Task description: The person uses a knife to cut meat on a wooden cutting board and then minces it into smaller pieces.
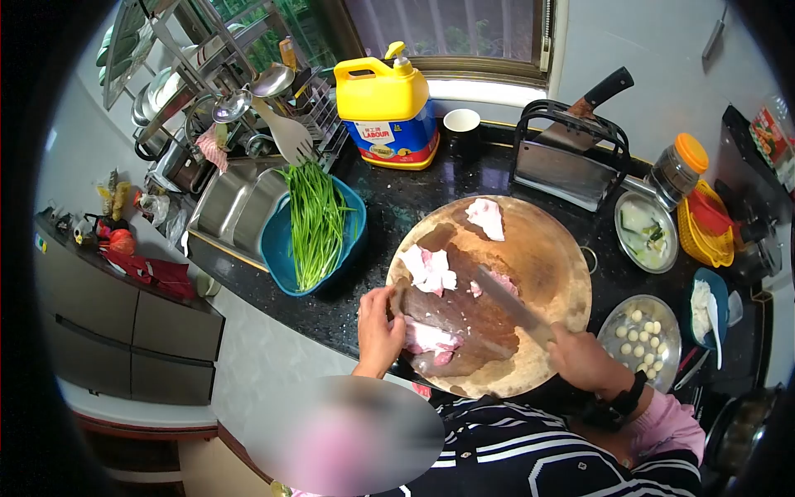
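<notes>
A round wooden cutting board [542,248] lies on the counter with several pieces of raw meat on it. My left hand [379,333] is at the board's left edge, fingers bent around the end of a pink and white piece of meat [431,338]. The exact hold is partly hidden. My right hand [584,358] grips a knife [517,308], its blade slanting up and left over the board. Beside the blade tip is a small pile of cut pink meat [499,286]. Two paler pieces, one white and pink [429,270] and one farther back [485,219], lie apart.
Green stalks [313,228] fill a blue basin [277,269] beside the sink [240,199]. Behind stand a yellow detergent jug [385,108], a white cup [462,122] and a knife rack [563,170]. To the right are a metal plate [611,331] of small white balls and a bowl [623,217].
</notes>
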